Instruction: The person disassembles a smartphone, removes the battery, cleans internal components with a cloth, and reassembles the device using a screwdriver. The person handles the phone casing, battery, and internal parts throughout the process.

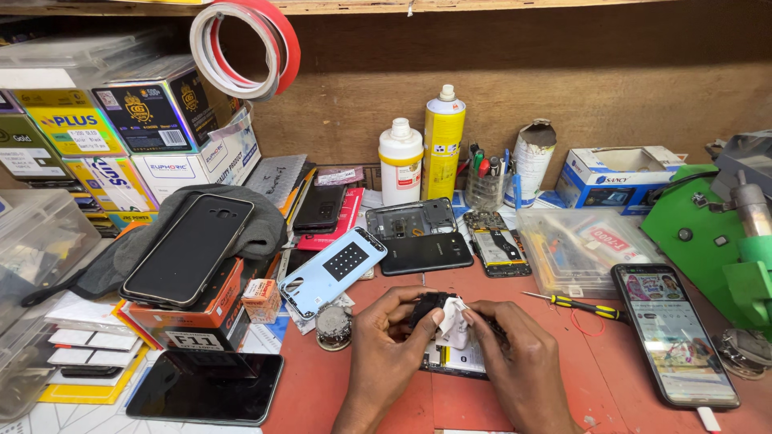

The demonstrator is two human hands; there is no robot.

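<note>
The red table (611, 378) is spread with phones in pieces: a black phone (425, 253) lying face down, an opened frame (410, 217) and a bare board (492, 241) behind it, a light blue back cover (331, 271), a yellow-handled screwdriver (581, 305). Dismantling looks well along, cleaning under way, nothing reassembled. Low at centre, the left hand (388, 337) curls closed around a small black part (426, 307). The right hand (515, 347) pinches a white wipe (455, 321) against it, over a flat panel (458, 359).
</note>
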